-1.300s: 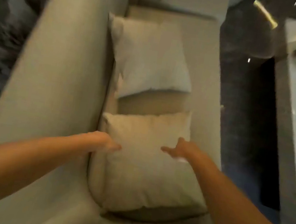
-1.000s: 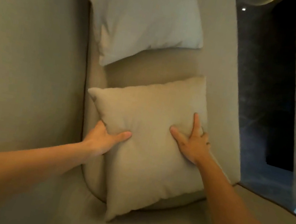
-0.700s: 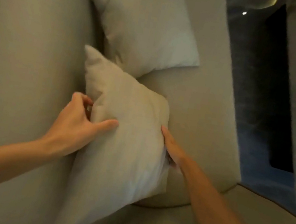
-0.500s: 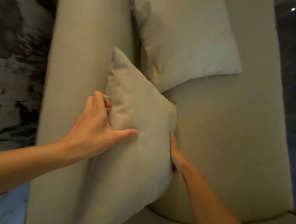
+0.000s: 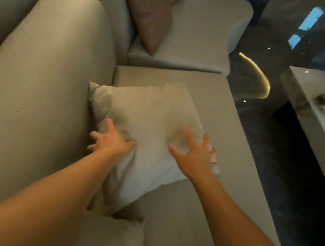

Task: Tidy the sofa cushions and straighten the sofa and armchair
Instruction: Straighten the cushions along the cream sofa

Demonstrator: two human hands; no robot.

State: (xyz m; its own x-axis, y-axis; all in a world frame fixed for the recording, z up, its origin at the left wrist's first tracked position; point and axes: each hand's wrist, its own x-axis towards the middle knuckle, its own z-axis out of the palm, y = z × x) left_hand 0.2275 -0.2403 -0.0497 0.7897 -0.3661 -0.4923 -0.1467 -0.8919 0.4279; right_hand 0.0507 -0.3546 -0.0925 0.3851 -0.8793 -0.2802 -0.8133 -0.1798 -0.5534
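Note:
A pale square cushion [image 5: 152, 125] lies tilted on the beige sofa seat [image 5: 203, 210], its left edge against the rounded backrest [image 5: 41, 86]. My left hand [image 5: 109, 141] rests on the cushion's near left edge, fingers spread and thumb on the fabric. My right hand [image 5: 196, 153] lies flat on its right half with the fingers apart. Neither hand is closed around it. A second beige cushion [image 5: 111, 240] stands against the backrest just below, partly hidden by my left forearm.
A brown cushion [image 5: 152, 8] leans upright on the adjoining sofa section [image 5: 190, 48] at the far end. A pale marble coffee table [image 5: 314, 125] stands to the right, with dark glossy floor [image 5: 268, 161] between it and the sofa.
Both hands have let go of the beige cushion, which now stands against the backrest. They have moved forward onto the paler cushion further along the seat.

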